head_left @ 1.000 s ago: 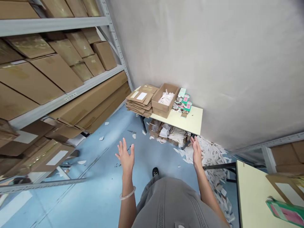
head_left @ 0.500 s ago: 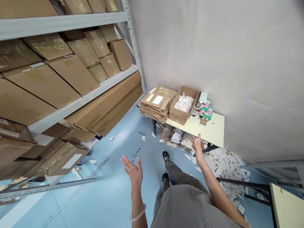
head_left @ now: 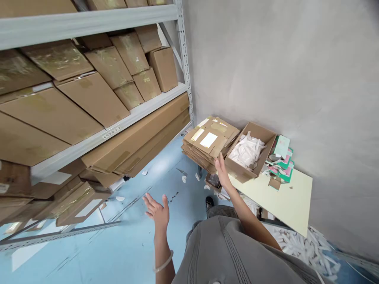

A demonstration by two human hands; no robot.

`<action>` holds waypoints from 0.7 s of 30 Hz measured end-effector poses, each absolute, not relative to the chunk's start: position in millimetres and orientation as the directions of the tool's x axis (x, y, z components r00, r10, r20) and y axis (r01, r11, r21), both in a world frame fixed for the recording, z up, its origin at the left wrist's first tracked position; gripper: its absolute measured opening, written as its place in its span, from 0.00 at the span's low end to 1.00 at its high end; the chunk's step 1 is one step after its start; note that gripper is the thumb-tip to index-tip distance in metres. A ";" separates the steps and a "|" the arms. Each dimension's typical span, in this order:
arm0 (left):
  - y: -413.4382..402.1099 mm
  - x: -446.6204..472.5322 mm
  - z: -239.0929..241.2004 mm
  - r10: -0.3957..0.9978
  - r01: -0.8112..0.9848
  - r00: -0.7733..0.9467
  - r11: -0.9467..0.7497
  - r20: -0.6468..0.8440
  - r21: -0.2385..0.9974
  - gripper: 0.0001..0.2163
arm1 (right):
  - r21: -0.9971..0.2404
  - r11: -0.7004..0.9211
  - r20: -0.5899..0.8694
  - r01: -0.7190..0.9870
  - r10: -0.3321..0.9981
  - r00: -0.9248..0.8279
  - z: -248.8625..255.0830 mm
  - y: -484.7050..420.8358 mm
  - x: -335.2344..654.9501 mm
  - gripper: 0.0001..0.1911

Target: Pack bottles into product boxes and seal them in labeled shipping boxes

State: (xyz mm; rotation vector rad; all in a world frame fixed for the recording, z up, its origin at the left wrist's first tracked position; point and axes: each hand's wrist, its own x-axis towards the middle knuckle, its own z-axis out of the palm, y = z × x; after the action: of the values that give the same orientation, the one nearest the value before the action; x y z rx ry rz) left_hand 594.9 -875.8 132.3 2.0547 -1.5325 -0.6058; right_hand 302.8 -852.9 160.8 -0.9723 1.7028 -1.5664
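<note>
My right hand is stretched forward with its fingers out, holding nothing, just short of a stack of flattened cardboard boxes on a pale yellow table. Beside the stack stands an open cardboard box filled with white packing material. My left hand is raised over the blue floor with its fingers spread and nothing in it; a pale bangle sits on that wrist.
A grey metal rack packed with brown cartons fills the left side. Green and pink packets lie against the grey wall. White paper scraps litter the floor beside and under the table.
I have walked closer to the table, and the view has swung left. My right hand has reached forward to the edge of the flattened box stack. The left hand stays raised and open.
</note>
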 end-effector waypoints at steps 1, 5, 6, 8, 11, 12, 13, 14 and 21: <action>-890.3 581.4 135.4 -0.969 -0.745 0.240 -0.217 -0.049 0.631 0.39 | -0.995 0.042 0.011 -0.087 -0.845 -0.535 167.8 -865.7 294.7 0.45; -939.2 526.2 137.9 -0.990 -0.748 0.114 -0.137 -0.077 0.649 0.35 | -0.993 0.099 -0.052 -0.057 -0.841 -0.539 178.5 -895.4 264.7 0.49; -949.4 513.7 135.3 -0.992 -0.749 0.079 -0.122 -0.096 0.651 0.34 | -0.992 0.109 -0.058 -0.063 -0.837 -0.544 176.0 -898.7 259.0 0.48; -969.3 491.9 126.2 -0.990 -0.758 0.001 -0.092 -0.140 0.646 0.33 | -0.987 0.142 -0.078 -0.072 -0.826 -0.558 166.3 -903.2 250.6 0.47; -1003.1 466.1 108.5 -0.973 -0.775 -0.100 -0.055 -0.209 0.629 0.31 | -0.975 0.209 -0.129 -0.078 -0.812 -0.569 147.7 -910.6 245.1 0.47; -1016.2 458.5 102.9 -0.963 -0.781 -0.134 -0.041 -0.232 0.623 0.31 | -0.970 0.226 -0.137 -0.087 -0.808 -0.574 142.6 -914.2 244.3 0.46; -1030.5 450.8 98.0 -0.953 -0.786 -0.169 -0.022 -0.250 0.618 0.31 | -0.965 0.240 -0.137 -0.104 -0.803 -0.580 138.5 -918.7 243.8 0.46; -1045.7 442.9 93.8 -0.943 -0.788 -0.205 0.000 -0.262 0.616 0.31 | -0.959 0.253 -0.131 -0.128 -0.797 -0.590 135.6 -924.0 243.3 0.45; -1156.6 379.8 72.5 -0.816 -0.684 -0.519 0.218 -0.254 0.697 0.31 | -0.792 0.427 -0.068 -0.435 -0.771 -0.633 121.0 -979.5 252.1 0.41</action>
State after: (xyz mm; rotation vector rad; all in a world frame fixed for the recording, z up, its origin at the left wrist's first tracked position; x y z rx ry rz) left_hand 379.8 -1156.6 72.5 1.4428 -2.3155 -1.1846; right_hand 252.1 -979.5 121.0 -1.0235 2.2619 -1.0724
